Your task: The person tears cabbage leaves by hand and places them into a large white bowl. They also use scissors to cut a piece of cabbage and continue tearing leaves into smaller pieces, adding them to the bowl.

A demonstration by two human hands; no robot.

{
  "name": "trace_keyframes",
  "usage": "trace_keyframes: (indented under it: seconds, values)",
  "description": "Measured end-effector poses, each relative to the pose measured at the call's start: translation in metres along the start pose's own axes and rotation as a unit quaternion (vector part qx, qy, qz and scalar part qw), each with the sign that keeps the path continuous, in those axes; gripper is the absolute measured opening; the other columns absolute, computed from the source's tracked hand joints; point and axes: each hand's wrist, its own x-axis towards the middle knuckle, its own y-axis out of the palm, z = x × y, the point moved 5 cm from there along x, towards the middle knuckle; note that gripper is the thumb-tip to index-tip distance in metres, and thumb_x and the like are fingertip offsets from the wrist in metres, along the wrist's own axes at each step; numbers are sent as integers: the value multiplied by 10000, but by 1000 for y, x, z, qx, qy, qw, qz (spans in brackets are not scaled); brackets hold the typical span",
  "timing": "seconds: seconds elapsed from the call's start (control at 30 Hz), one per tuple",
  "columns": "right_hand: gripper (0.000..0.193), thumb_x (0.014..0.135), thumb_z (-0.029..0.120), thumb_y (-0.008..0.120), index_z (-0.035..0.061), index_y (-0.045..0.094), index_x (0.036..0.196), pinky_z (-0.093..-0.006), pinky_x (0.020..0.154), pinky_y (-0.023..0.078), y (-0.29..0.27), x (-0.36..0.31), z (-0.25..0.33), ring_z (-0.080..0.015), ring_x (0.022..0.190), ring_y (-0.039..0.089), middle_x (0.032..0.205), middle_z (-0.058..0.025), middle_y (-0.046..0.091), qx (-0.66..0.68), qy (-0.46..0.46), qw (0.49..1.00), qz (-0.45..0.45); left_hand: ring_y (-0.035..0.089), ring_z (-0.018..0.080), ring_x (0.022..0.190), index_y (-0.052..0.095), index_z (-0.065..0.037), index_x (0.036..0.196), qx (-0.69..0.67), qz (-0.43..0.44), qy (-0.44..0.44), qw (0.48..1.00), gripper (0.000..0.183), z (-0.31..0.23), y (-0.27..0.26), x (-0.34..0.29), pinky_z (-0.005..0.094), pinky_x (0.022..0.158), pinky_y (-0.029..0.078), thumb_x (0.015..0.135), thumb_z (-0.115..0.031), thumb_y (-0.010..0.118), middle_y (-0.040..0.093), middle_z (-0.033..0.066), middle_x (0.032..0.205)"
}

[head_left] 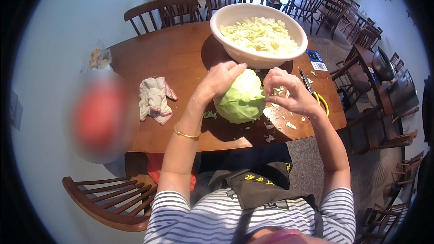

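Note:
A pale green cabbage [240,104] rests on the brown wooden table [190,56] in front of me. My left hand [224,77] grips its upper left side, fingers curved over the top. On the other side, my right hand [291,94] pinches the edge of an outer leaf between thumb and fingers. Small scraps of leaf [290,125] lie scattered on the wood around the cabbage. Just beyond it stands a large white bowl [257,59] holding a heap of torn pale cabbage pieces [262,34]. Scissors [322,101] with yellow handles lie to the right of my right hand.
A folded cloth [154,101] with reddish edging lies left of my left arm. A blurred red thing [97,117] and a clear plastic bag [96,58] are by the left wall. Wooden chairs [165,11] surround the table. Metal pots [402,90] stand on another table at right.

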Motion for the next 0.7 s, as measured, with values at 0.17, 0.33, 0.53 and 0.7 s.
trace_keyframes:
  seconds: [0.17,0.33,0.53,0.7]
  values:
    - [188,717,-19,650,90,517,795,-389,949,369,2,-4,28,-240,922,568,908,-36,616,14,-39,999,-21,630,215,860,637,63,987,-25,-1,-9,1000,478,18,-4,5,329,788,478,919,-393,511,671,171,951]
    - [237,718,-79,617,87,480,817,-395,897,373,2,-32,34,-223,881,561,857,-51,578,-2,-64,998,-1,611,126,859,630,20,1047,-201,45,-32,978,369,21,-8,-2,264,780,487,964,-311,490,660,75,986]
    - [399,674,-110,567,22,544,1050,-378,879,403,13,-54,10,-273,889,536,891,-81,554,56,44,995,-67,607,136,870,621,79,1027,-194,-80,-5,978,399,46,-40,-12,286,794,482,937,-295,519,658,91,977]
    - [553,557,-27,659,64,577,1096,-409,818,427,19,-40,16,-309,923,469,930,-113,488,-138,-2,990,-23,568,312,1070,615,7,1101,94,-210,95,968,537,-22,-35,-50,395,904,458,810,-440,674,591,174,1126]
